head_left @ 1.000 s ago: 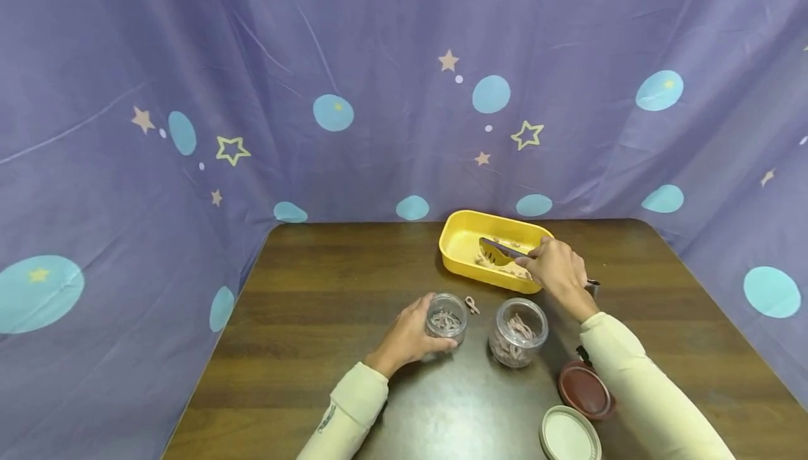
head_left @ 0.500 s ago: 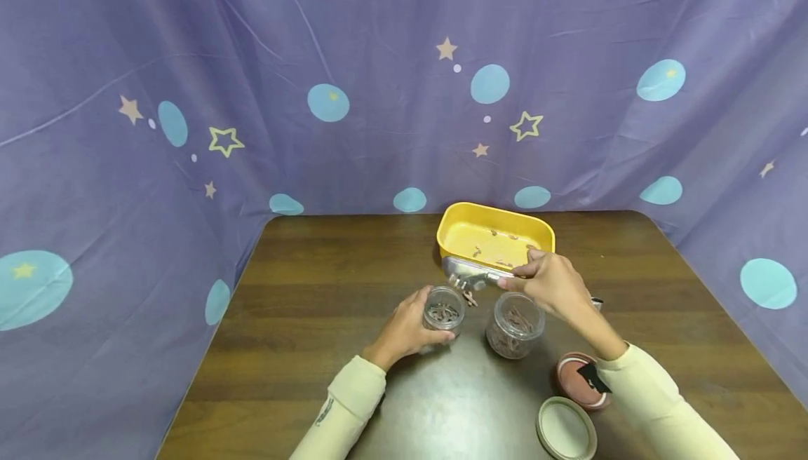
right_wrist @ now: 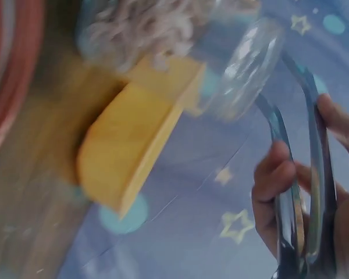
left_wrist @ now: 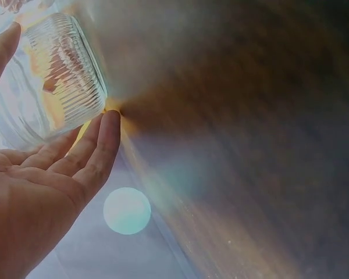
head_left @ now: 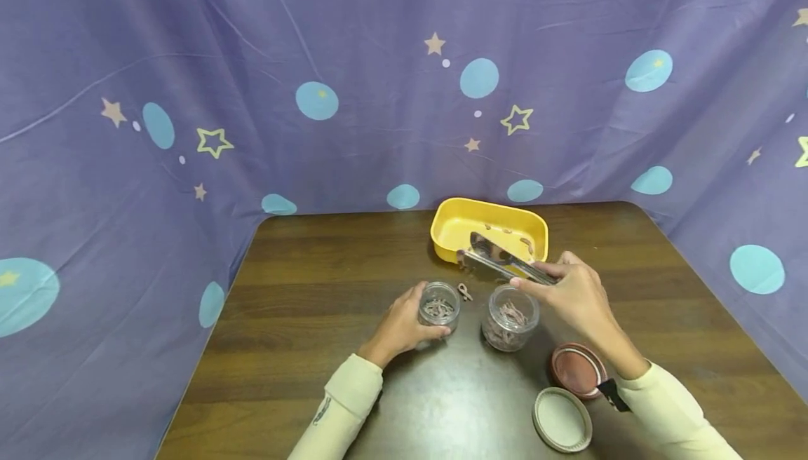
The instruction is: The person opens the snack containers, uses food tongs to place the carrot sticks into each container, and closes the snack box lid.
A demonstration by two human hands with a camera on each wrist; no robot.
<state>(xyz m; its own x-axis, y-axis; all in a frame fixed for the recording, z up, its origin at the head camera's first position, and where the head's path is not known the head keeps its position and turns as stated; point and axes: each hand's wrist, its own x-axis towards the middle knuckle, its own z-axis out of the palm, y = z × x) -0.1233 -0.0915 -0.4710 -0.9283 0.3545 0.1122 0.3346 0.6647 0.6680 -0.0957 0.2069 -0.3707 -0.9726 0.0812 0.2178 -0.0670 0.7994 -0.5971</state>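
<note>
My left hand (head_left: 404, 323) grips a small clear jar (head_left: 440, 311) on the table, fingers on the far side and thumb on the near side. Thin brownish, string-like pieces lie inside. In the left wrist view, the fingers curve around the jar's ribbed wall (left_wrist: 64, 75). Metal tongs (head_left: 505, 260) are held in my right hand (head_left: 577, 292), their arms apart and their ends level with the front of the yellow tray (head_left: 489, 204). I cannot tell whether anything is between the tips. Below them stands a larger clear jar (head_left: 510, 320) with similar pieces.
A looped brown piece (head_left: 464, 292) lies on the table between the jars. Several scraps remain in the tray at the back. A reddish lid (head_left: 577, 370) and a cream lid (head_left: 562, 419) lie at the near right. A purple curtain (head_left: 372, 130) surrounds the table.
My right hand has brought the tongs out of the tray and nearer to me; their arms now stand apart. The left hand keeps its grip on the small jar.
</note>
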